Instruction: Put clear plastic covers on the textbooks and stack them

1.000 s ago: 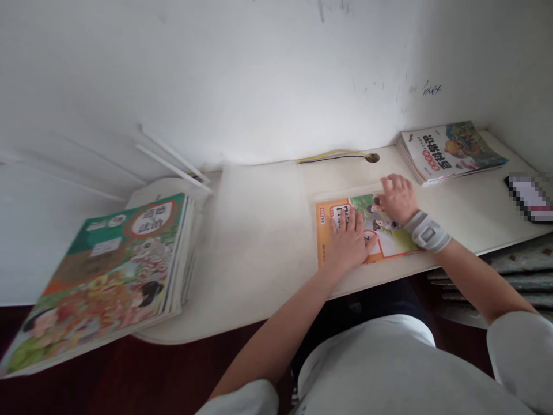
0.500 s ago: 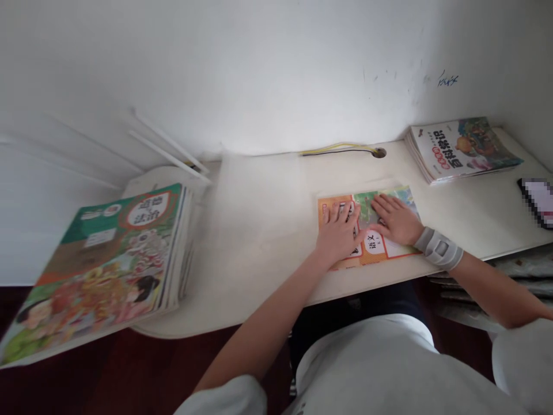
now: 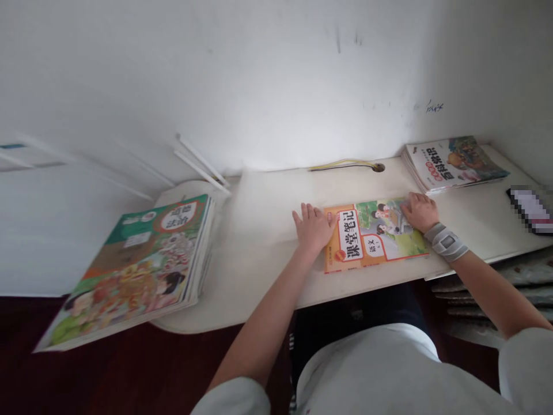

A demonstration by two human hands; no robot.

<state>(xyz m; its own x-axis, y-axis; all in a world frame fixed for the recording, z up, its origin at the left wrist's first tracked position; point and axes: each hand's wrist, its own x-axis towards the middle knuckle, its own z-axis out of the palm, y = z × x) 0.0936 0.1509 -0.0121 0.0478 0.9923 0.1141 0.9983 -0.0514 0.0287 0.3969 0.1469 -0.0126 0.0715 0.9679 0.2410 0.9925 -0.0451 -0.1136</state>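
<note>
An orange and green exercise book (image 3: 367, 235) with Chinese lettering lies closed on the white desk (image 3: 254, 276) in front of me. At its left edge is my left hand (image 3: 314, 229), open and palm down, with spread fingers on the desk and the thumb by the cover. Against the upper right edge of the book rests my right hand (image 3: 421, 212), its fingers slightly bent and the thumb side touching the cover. A grey band (image 3: 444, 241) is around the right wrist.
A thick stack of green-covered textbooks (image 3: 138, 259) overhangs the desk's left end. Another book stack (image 3: 455, 163) lies at the back right, with a blurred-out phone (image 3: 531, 208) nearer the right edge. Thin cables (image 3: 341, 164) run along the wall to a desk hole.
My hands have moved apart from the middle of the cover to its left and right edges, baring the title and picture. The view has shifted slightly.
</note>
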